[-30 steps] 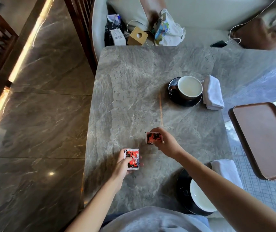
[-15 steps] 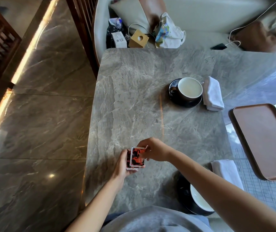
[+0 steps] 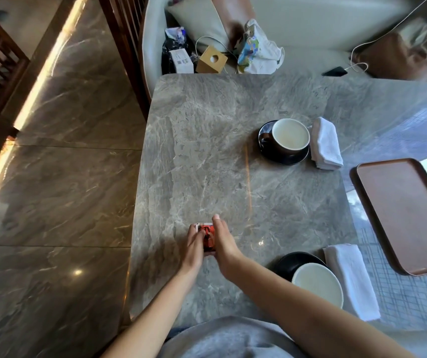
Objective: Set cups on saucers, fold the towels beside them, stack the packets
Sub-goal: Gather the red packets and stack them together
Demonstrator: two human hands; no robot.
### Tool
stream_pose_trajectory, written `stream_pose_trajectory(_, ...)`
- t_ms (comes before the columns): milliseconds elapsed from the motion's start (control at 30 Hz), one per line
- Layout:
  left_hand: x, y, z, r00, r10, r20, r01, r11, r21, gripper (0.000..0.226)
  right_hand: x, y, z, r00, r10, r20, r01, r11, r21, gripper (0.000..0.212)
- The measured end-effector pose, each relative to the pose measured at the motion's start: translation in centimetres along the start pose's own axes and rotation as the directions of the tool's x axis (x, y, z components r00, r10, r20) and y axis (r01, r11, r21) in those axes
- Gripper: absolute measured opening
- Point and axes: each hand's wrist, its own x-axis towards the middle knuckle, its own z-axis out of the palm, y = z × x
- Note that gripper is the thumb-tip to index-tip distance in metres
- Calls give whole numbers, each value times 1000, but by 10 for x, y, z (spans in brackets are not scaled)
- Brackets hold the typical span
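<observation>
Red-and-white packets [image 3: 208, 237] lie together in one pile on the grey marble table [image 3: 207, 151], near its front left. My left hand [image 3: 194, 245] presses on the pile's left side and my right hand [image 3: 224, 241] on its right side. A cream-lined cup [image 3: 290, 134] stands on a black saucer [image 3: 265, 147] at the far side, a folded white towel [image 3: 326, 143] to its right. Close to me a second cup [image 3: 317, 285] sits on a black saucer [image 3: 288, 262], with another folded white towel [image 3: 350, 277] beside it.
A brown tray [image 3: 406, 213] lies at the right edge of the table. Behind the table a white sofa [image 3: 310, 29] holds a small wooden box [image 3: 211, 60], bags, cushions and a phone on a cable. Polished stone floor runs along the left.
My right hand carried its packet left and down onto the packet under my left hand. Both hands now close in on the joined pile.
</observation>
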Motion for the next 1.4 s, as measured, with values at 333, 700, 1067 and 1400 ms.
stream_pose_trajectory(333, 1, 0, -2, 999, -47, -14, 47, 999, 6, 16, -5, -3, 8, 997, 19, 70, -23, 998, 55, 37)
stream_pose_trajectory(700, -3, 13, 33, 1000, -3, -5, 3, 1000, 5, 19, -22, -29, -59, 995, -62, 77, 61, 998, 12, 17)
stream_pose_trajectory(1067, -24, 26, 157, 992, 18, 129, -24, 998, 49, 36, -39, -54, -174, 999, -45, 5, 43, 973, 225, 18)
stream_pose_trajectory(1400, -23, 16, 290, 991, -35, 130, 28, 998, 55, 32, -43, -66, -314, 986, -166, -1, 160, 953, 258, 28)
